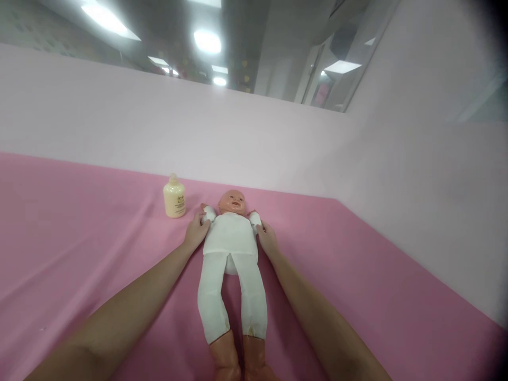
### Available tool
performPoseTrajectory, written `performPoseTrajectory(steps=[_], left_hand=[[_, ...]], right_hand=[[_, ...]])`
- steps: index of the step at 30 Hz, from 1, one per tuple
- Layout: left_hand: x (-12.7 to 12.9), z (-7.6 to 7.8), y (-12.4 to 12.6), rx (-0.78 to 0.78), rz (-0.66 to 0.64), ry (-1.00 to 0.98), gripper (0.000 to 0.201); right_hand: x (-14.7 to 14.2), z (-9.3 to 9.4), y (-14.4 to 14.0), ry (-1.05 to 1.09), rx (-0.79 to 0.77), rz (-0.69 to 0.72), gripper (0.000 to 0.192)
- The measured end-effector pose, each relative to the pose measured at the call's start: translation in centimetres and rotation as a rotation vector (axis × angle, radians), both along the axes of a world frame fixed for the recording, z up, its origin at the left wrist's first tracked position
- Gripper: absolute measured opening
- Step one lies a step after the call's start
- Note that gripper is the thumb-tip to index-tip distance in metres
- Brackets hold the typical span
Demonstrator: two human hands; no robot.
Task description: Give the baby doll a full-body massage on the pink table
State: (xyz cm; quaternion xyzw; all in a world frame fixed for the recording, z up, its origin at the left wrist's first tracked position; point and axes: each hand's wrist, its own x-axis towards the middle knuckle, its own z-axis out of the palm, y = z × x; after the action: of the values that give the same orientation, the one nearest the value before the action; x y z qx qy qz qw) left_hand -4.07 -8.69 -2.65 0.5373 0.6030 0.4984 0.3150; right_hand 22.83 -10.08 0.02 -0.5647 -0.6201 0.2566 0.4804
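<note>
— Pink cloth [79, 264] covers the whole work surface, with a pale pink partition wall [119, 127] behind it and ceiling lights above that. What are the fingers doing?

— The left hand [195, 233] has its fingertips against the baby doll [230, 238] at the doll's upper arm, just under a short white sleeve. They look curled onto it, but from here I cannot tell whether they truly pinch the arm or only press on it. The right hand [268, 239] mirrors that on the other side, fingers on the opposite arm at the sleeve.

— And the doll itself?

— It lies flat on its back in the middle of the cloth, head away from the wearer, legs stretched toward the camera, between the two forearms. It wears a white top and white trousers; the bare feet sit at the lower edge of the view.

— Anything opened or used?

— A cream lotion bottle [174, 197] stands upright just beyond the left hand, near the doll's head, apart from both. Its cap appears on. By my judgement the work is at an early stage: doll laid out and fully dressed, bottle untouched, both hands only settled at the arms.
</note>
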Motion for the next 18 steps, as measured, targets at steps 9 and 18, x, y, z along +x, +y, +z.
performPoseTrajectory(steps=[9,18], left_hand=[[0.2,-0.4,0.4,0.079,-0.006,-0.217,0.043],[0.4,-0.2,0.4,0.229,-0.062,-0.526,0.029]], right_hand=[[0.4,-0.5,0.8,0.222,-0.036,0.027,0.044],[0.3,-1.3,1.2,0.634,0.029,0.079,0.032]])
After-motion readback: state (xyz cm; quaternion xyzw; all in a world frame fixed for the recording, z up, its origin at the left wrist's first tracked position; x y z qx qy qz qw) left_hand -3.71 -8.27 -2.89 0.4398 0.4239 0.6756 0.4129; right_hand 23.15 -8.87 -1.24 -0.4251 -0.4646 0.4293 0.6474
